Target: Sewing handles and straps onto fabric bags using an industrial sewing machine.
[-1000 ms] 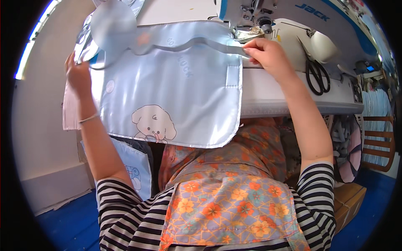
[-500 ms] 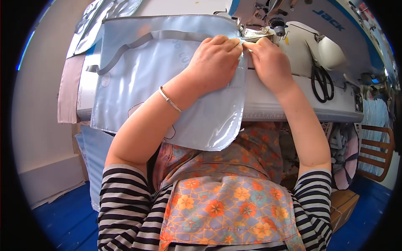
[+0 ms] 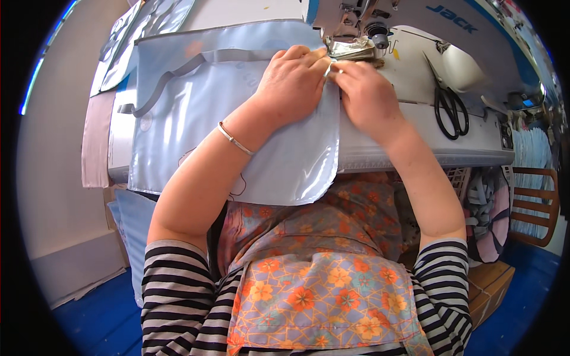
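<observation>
A pale blue, shiny plastic piece [image 3: 279, 160] with a grey strap [image 3: 228, 55] across its upper part lies on the sewing table, its near end hanging over the front edge. My left hand [image 3: 294, 82] lies on its upper right part, fingers bent and closed on the edge by the needle area. Close beside it, my right hand [image 3: 369, 95] pinches the same edge between thumb and fingers; its fingertips are slightly blurred. Just beyond both hands is the sewing machine [image 3: 409, 24]. The needle itself is hard to make out.
Black-handled scissors [image 3: 451, 113] lie on the table right of my right hand. More plastic pieces [image 3: 127, 35] lie at the far left, above a pink cloth [image 3: 98, 139]. At the right are a wooden chair [image 3: 537, 204] and a cardboard box [image 3: 490, 291].
The view has shifted slightly. My right hand has drawn a little toward me along the piece's edge; my left hand stays closed on it near the needle area.
</observation>
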The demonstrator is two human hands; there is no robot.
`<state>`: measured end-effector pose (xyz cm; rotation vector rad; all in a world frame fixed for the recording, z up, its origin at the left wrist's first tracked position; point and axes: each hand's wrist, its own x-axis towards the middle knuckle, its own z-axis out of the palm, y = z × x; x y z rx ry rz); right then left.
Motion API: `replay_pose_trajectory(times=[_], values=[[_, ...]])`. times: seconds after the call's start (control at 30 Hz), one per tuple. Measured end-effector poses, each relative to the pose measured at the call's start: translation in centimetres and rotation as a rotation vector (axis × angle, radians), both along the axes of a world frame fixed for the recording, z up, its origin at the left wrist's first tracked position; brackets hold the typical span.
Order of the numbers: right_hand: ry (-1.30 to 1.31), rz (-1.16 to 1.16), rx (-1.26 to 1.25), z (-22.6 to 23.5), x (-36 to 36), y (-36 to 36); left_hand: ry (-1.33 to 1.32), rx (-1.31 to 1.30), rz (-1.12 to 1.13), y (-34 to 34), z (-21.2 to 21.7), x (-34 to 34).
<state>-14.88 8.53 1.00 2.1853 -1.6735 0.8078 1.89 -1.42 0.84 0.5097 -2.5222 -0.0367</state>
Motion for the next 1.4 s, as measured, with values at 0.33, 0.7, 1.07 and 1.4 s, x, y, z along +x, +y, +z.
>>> replay_pose_trajectory(times=[0.33, 0.7, 1.07, 1.4], values=[[-0.035, 0.069, 0.019, -0.1, 0.2, 0.5, -0.071, -0.062, 0.14, -2.9, 1.7, 2.2], [-0.036, 0.082, 0.037, 0.2, 0.3, 0.6, -0.23, 0.038, 0.532, -9.3, 4.1, 12.1], [-0.903, 0.437, 0.195, 3.2, 10.8, 8.1, 0.319, 1.082, -0.342, 11.0, 9.1, 11.3], [-1.339, 0.492, 0.649, 3.7, 7.7, 9.2, 0.785, 1.13, -0.129, 10.3, 7.6, 8.8]])
